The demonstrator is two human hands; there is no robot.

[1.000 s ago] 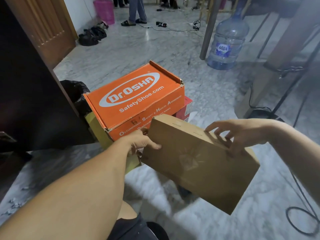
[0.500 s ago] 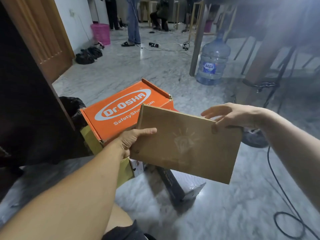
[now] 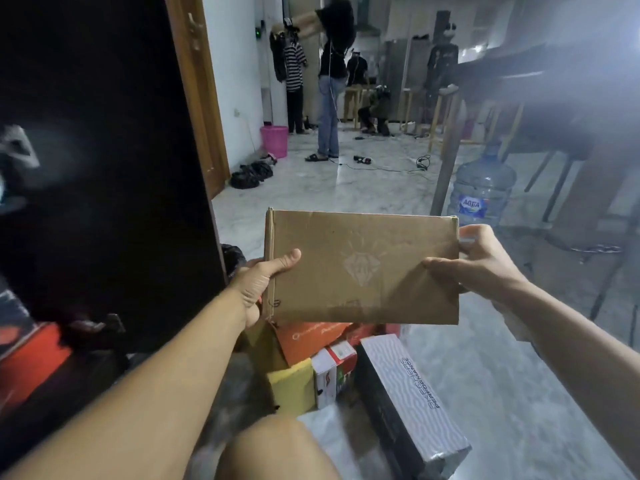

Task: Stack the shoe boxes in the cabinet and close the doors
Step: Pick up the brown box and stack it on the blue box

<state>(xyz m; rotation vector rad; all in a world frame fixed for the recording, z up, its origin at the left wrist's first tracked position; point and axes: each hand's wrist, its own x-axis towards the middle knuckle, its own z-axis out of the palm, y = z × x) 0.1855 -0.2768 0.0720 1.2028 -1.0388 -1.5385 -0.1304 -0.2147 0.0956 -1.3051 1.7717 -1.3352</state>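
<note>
Brown shoe box (image 3: 362, 268) is held up in the air w/ its broad face toward the person, above the pile of remaining boxes on the floor and just right of the open cabinet door (image 3: 104, 161).

Left hand (image 3: 258, 282) grips the box's left short edge: thumb flat across the front, other fingers hidden behind.

Right hand (image 3: 474, 259) grips the right short edge: thumb on the front, fingers curled round the upper right corner.

Handling, by judgement: plain cardboard, stiff enough to keep shape but creased near the right thumb, so it dents under a squeeze. Two relaxed grips suggest light weight. Best hold is at both short ends, as now.

Below the box: orange box (image 3: 313, 336), small white-red box (image 3: 334, 372), black-and-white box (image 3: 412, 407). Cabinet interior, left of the box, is too dark to inspect.
</note>
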